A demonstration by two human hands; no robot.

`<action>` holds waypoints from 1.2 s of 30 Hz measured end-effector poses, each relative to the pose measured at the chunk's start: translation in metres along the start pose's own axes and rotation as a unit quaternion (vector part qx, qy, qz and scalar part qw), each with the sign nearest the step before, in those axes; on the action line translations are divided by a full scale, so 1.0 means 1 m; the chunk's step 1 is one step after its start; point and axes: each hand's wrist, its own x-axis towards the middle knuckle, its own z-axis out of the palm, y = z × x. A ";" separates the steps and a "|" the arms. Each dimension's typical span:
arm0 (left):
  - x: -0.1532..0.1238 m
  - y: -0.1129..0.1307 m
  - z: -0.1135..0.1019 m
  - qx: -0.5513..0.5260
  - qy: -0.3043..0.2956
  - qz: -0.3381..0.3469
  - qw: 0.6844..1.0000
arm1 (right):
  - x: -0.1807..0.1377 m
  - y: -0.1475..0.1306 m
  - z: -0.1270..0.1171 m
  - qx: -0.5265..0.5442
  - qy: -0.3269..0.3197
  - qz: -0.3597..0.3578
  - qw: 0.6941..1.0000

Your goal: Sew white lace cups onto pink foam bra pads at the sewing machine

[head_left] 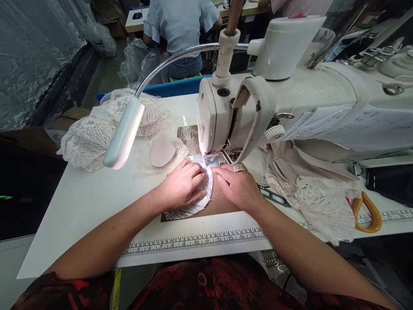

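Observation:
My left hand [183, 185] lies with fingers pressed flat on a white lace piece [190, 209] just in front of the sewing machine [290, 99] needle. My right hand [237, 186] rests to the right of it, fingers curled, pinching the lace edge near the presser foot [211, 160]. The lace is spread on the white table [84, 206] under both hands. A beige oval pad [162, 151] lies behind my left hand.
A pile of lace pieces [93, 133] sits at the back left under a gooseneck lamp [124, 131]. More lace [322, 202], thread snips [274, 196] and orange-handled scissors [366, 213] lie at the right. A ruler strip [193, 243] lines the front edge. Another person [180, 30] sits behind.

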 end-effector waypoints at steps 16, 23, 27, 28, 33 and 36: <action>-0.007 -0.017 0.013 -0.059 0.055 0.034 0.996 | 0.000 -0.007 0.001 -0.045 -0.001 -0.072 0.996; -0.004 -0.022 0.012 -0.029 0.054 0.011 0.998 | 0.003 -0.008 0.006 -0.093 -0.008 -0.058 0.994; -0.002 -0.020 0.011 -0.021 0.059 0.022 0.998 | 0.002 -0.008 0.006 -0.104 -0.002 -0.073 0.992; -0.002 -0.020 0.011 -0.020 0.060 0.030 0.998 | 0.002 -0.008 0.006 -0.105 0.000 -0.078 0.991; 0.000 -0.024 0.015 -0.033 0.054 0.072 0.995 | 0.001 -0.008 0.006 -0.110 -0.009 -0.077 0.991; -0.001 -0.030 0.017 -0.041 0.055 0.088 0.994 | 0.002 -0.008 0.006 -0.113 -0.015 -0.073 0.991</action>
